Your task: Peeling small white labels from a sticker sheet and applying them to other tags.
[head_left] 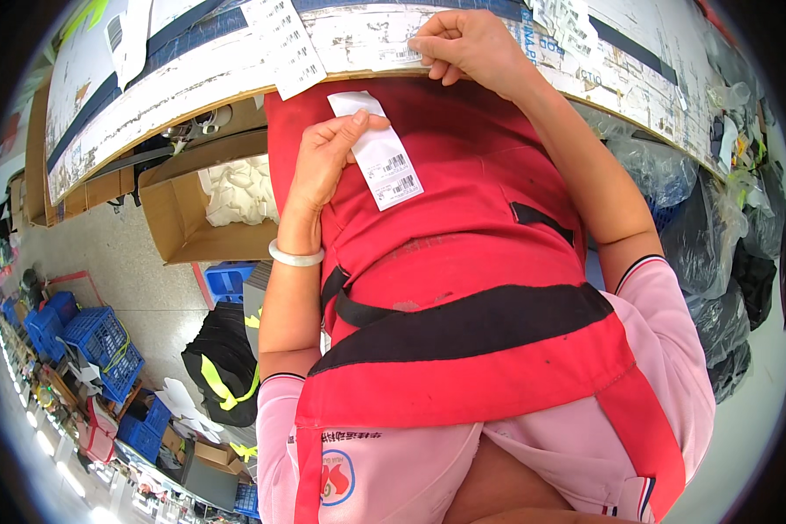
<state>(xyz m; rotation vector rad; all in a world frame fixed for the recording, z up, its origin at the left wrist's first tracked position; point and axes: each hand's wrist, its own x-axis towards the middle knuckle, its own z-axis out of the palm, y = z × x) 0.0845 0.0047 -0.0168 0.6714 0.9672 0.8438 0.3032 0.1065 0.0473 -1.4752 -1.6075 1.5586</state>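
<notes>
My left hand (325, 162) pinches a strip of white printed labels (395, 179) between thumb and fingers. The strip hangs over my red apron (463, 210), its printed lower end towards me. Up at the worktable's near edge, my right hand (472, 51) is closed, thumb and forefinger together at the right end of a small white label (395, 58). Whether that label is stuck to the tabletop I cannot tell. To its left, a longer sheet of barcode labels (286, 48) lies on the table and droops over the edge.
The worn white worktable (210, 77) spans the top. More label strips (566, 26) lie at its far right, another (131, 39) at the left. Below stands a cardboard box (170, 210) holding white pieces. Clear plastic bags (707, 236) crowd the right; blue crates (105, 345) stand left.
</notes>
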